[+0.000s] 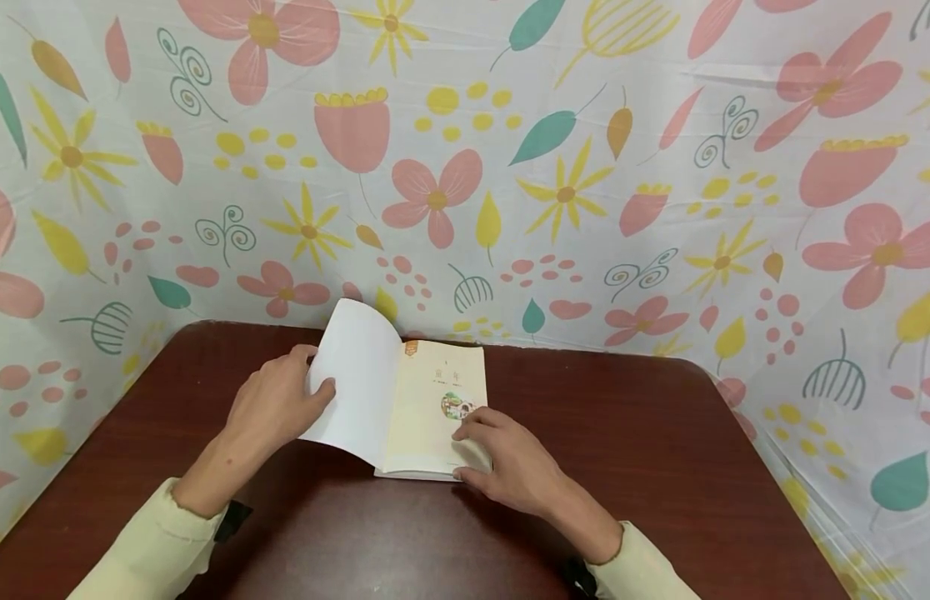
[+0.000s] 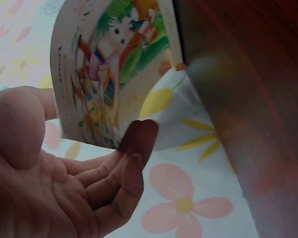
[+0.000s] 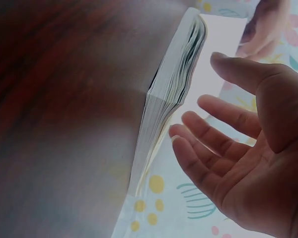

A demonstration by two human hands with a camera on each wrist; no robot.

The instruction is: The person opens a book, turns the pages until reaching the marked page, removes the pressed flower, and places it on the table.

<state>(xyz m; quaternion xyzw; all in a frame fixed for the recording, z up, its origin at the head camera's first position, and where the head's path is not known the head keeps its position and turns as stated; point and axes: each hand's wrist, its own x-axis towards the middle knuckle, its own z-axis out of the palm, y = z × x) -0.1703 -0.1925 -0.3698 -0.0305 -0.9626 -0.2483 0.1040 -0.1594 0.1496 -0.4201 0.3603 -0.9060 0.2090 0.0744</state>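
A paperback book lies on the table with its front cover lifted to the left, showing a plain white inside. My left hand pinches the cover's outer edge, thumb on the white side and fingers behind. In the left wrist view, a colourful cartoon picture fills the outside of the cover. My right hand hovers at the lower right corner of the cream title page, which bears a small round picture. Its fingers are spread and loosely bent beside the page block in the right wrist view.
The dark reddish-brown table has rounded back corners. Behind it and along its sides hangs a white cloth printed with flowers and leaves. Dark straps sit at both wrists by the pale sleeves.
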